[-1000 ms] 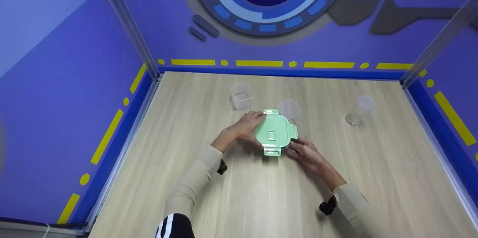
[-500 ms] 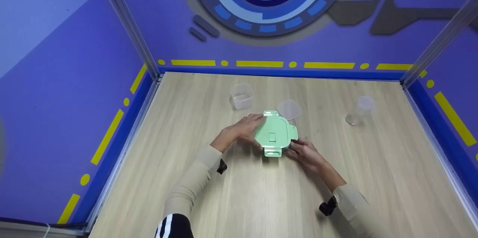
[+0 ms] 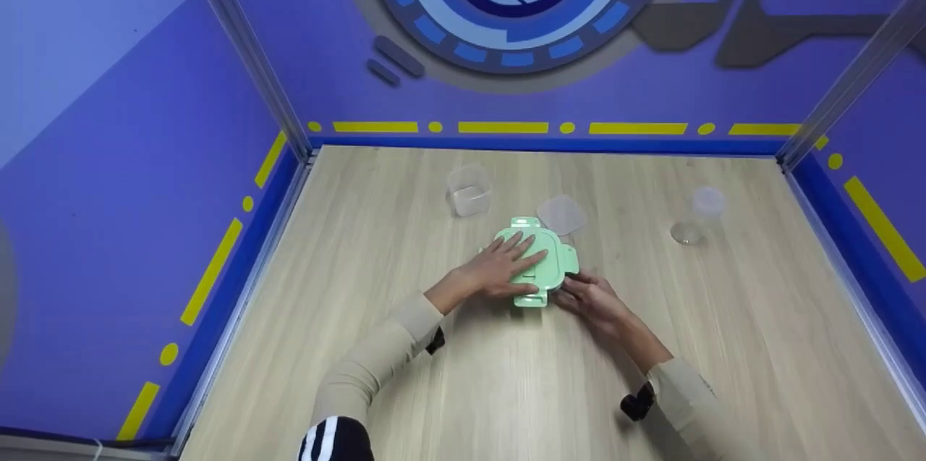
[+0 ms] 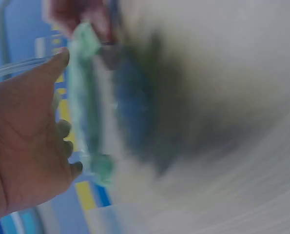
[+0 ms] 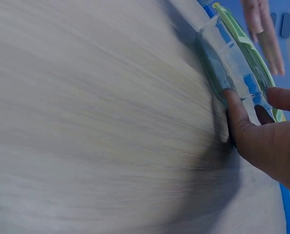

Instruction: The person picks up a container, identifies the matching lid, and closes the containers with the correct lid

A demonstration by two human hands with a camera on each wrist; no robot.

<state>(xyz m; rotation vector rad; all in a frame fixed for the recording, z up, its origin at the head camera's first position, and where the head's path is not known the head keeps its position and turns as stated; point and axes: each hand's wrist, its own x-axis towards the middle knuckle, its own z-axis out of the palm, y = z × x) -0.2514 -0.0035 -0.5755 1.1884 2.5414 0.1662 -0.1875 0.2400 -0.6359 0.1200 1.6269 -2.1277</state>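
Note:
A clear food container [image 5: 229,61] with a light green lid [image 3: 553,258] on top is in the middle of the table. Its side flaps stick out from the lid. My left hand [image 3: 499,267] lies across the lid with fingers spread; in the left wrist view the left hand [image 4: 28,136] shows its palm beside the blurred green lid [image 4: 84,102]. My right hand [image 3: 593,299] holds the container at its near right corner. The right wrist view has that right hand [image 5: 271,141] with its fingers against the clear side and near the lid's edge.
Behind the container stand a small clear square tub [image 3: 470,193] and a flat translucent lid [image 3: 561,215]. Farther right are a translucent round lid or cup [image 3: 708,202] and a small clear round piece [image 3: 686,233]. Blue walls [image 3: 405,99] enclose the wooden table [image 3: 492,388].
My left hand has moved from the lid's left edge to the right, onto its top, and its fingers have spread. The right hand stays at the container's corner.

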